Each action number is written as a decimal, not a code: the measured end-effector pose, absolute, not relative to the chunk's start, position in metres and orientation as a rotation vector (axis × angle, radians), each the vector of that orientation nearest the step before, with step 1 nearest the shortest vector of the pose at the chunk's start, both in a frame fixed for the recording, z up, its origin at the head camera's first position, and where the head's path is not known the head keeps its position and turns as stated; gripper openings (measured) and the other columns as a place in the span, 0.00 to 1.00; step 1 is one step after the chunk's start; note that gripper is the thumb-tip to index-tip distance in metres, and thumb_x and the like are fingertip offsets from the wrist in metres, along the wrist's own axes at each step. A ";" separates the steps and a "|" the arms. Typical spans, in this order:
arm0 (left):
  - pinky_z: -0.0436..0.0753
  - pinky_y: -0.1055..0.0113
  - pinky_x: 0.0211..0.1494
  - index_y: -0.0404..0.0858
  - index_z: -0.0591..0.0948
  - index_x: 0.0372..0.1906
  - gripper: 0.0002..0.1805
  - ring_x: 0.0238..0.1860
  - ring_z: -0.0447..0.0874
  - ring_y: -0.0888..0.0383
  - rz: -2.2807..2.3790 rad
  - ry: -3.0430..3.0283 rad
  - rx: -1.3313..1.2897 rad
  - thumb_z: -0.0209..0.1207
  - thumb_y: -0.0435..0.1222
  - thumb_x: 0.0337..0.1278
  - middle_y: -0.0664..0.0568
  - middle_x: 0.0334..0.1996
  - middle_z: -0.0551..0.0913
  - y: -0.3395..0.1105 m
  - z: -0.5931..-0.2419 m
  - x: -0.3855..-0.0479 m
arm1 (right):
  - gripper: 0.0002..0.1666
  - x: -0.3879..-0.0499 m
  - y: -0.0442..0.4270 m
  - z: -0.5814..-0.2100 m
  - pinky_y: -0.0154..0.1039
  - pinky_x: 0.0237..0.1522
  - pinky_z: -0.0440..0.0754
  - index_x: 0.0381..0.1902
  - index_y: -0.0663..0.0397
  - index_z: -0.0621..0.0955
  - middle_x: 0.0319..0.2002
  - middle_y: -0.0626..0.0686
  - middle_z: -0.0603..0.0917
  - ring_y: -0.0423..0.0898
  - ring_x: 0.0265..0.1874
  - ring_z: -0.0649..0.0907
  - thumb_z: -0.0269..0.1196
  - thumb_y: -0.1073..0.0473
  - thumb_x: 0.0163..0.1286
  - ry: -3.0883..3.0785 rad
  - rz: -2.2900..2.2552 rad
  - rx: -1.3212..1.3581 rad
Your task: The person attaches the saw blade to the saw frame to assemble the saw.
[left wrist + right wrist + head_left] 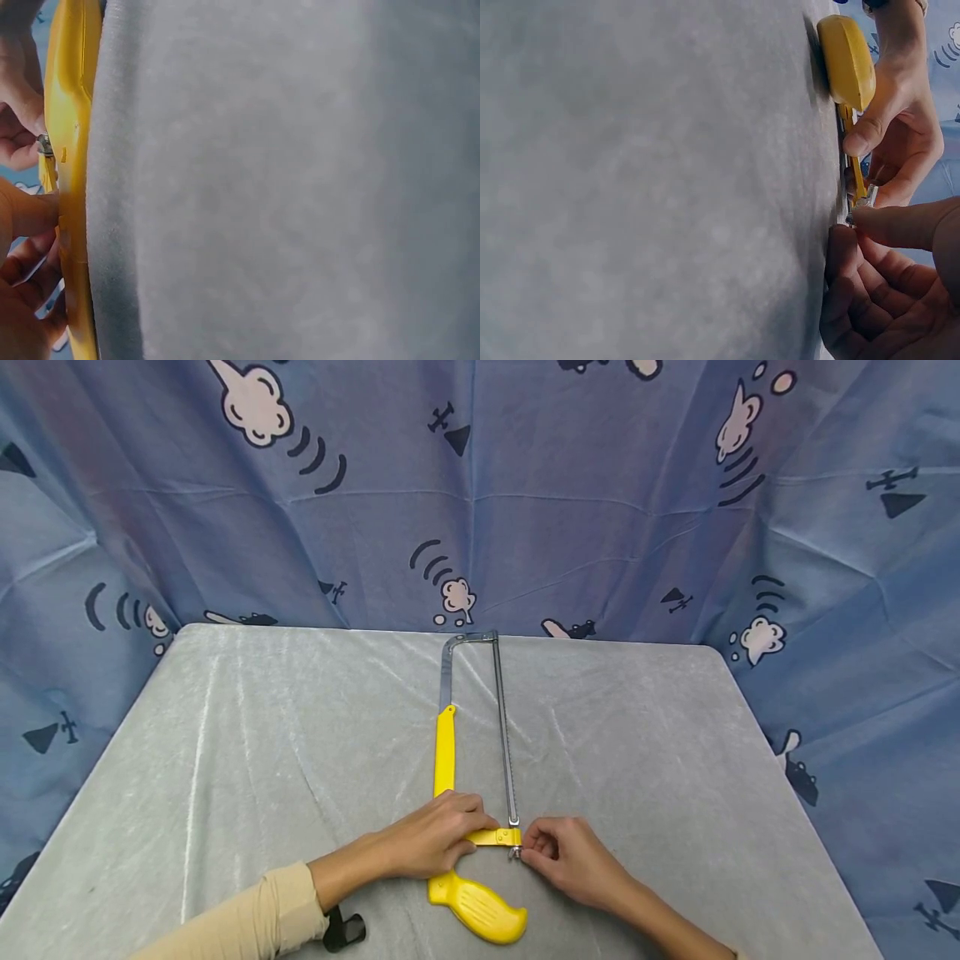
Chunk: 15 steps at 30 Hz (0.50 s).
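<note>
A hacksaw with a yellow handle [487,910] and a grey metal front frame [446,677] lies flat on the table. Its blade bar [504,727] runs along the right side, down to the yellow crosspiece [495,837]. My left hand [431,839] grips the yellow frame where the crosspiece joins it, thumb on the near side. At the crosspiece's end sits a small metal wing nut [514,852], which the thumb and index finger of my right hand [573,864] pinch. In the right wrist view the thumb partly covers the wing nut [868,196].
A pale grey cloth covers the table [637,760]. Behind it and at both sides hangs a blue patterned curtain [570,552]. A black device [345,932] is strapped at my left wrist, just past the beige sleeve [255,914].
</note>
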<state>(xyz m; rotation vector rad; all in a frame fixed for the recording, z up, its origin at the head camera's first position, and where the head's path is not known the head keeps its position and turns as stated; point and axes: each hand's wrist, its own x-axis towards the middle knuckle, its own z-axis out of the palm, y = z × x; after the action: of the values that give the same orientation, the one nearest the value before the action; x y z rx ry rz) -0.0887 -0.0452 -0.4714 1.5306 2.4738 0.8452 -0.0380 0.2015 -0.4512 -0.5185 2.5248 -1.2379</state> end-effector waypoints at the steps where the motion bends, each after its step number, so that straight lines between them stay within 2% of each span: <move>1: 0.72 0.69 0.49 0.41 0.84 0.53 0.18 0.37 0.71 0.65 0.846 2.474 1.529 0.65 0.31 0.55 0.58 0.34 0.75 -0.045 -0.471 -0.089 | 0.05 -0.038 0.201 -0.452 0.31 0.22 0.76 0.28 0.52 0.82 0.20 0.40 0.78 0.32 0.19 0.75 0.68 0.64 0.63 2.529 -1.226 -0.510; 15: 0.72 0.68 0.50 0.41 0.84 0.53 0.19 0.37 0.71 0.65 0.852 2.470 1.521 0.66 0.30 0.53 0.58 0.34 0.75 -0.045 -0.471 -0.089 | 0.06 -0.037 0.196 -0.453 0.31 0.22 0.75 0.27 0.52 0.84 0.19 0.38 0.77 0.31 0.18 0.74 0.66 0.67 0.62 2.565 -1.136 -0.480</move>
<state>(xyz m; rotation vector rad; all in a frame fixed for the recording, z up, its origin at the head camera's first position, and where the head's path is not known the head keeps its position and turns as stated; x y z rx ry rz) -0.0888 -0.0446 -0.4706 1.5211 2.4700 0.8524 -0.0374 0.1963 -0.4528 -0.4798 2.5650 -1.1359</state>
